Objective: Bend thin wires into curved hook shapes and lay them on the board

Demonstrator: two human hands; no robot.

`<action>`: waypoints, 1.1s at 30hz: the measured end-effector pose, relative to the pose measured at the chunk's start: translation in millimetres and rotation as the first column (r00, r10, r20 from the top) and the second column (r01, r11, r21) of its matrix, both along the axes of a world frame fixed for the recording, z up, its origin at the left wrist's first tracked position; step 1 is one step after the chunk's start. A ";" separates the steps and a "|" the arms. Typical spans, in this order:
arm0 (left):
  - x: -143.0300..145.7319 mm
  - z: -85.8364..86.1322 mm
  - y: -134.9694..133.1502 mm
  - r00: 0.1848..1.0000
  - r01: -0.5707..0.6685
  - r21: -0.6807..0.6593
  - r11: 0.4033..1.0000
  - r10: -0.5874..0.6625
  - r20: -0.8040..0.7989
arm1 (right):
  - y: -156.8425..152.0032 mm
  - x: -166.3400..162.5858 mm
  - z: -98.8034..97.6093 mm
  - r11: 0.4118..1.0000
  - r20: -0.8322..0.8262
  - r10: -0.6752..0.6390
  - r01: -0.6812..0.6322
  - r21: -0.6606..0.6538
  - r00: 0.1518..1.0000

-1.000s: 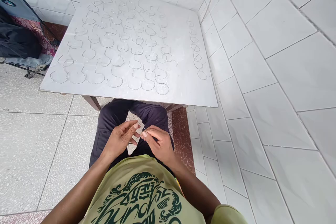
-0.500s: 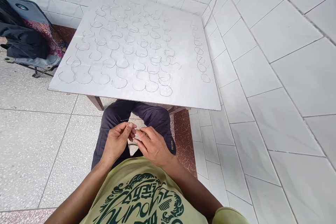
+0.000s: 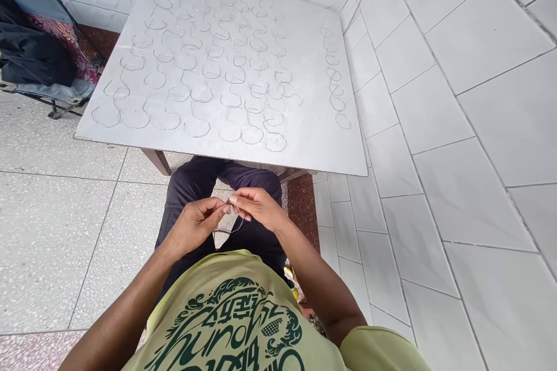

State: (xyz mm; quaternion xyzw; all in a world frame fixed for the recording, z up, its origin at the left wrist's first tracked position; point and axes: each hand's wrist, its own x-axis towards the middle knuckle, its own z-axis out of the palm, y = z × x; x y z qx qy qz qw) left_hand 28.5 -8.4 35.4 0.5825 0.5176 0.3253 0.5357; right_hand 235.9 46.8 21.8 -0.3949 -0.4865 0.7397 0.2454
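Note:
Over my lap, in the head view, a thin wire [image 3: 242,224] curves in a loop below my fingertips. My left hand [image 3: 198,223] pinches the wire between thumb and forefinger. Close against it, my right hand [image 3: 256,206] pinches the wire too, its fingertips almost touching those of the left. The exact spot where the fingers meet the wire is too small to make out. Many curved wire pieces [image 3: 195,127], bent in S-like and round shapes, lie in rows on the white tabletop [image 3: 313,148] beyond my knees.
A column of wire loops [image 3: 334,74] lies along the table's right side. White tiled wall [image 3: 435,98] rises close on the right. A folding chair [image 3: 78,90] with dark cloth on it stands at the left. Small yellow items [image 3: 295,293] show beside my right thigh.
My right hand has risen and turned, its fingertips now above the wire. The wire loop shows more clearly beneath my hands. The head view has shifted slightly.

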 end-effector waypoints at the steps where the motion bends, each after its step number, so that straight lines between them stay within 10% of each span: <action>1: 0.4 0.9 -0.1 1.000 0.003 -0.001 1.000 -0.003 0.009 | 1.0 -3.3 -3.3 1.000 -0.039 -0.007 0.006 -0.029 0.999; 19: 17.2 -13.1 -12.0 0.978 -0.108 -0.211 0.972 0.142 0.155 | -4.5 -35.3 -13.3 0.903 -0.169 -0.429 0.424 -0.068 0.887; 33: 19.2 -13.7 -10.4 0.913 -0.082 -0.362 0.929 0.215 0.346 | -6.0 -40.5 -17.0 0.926 -0.214 -0.377 0.366 -0.092 0.901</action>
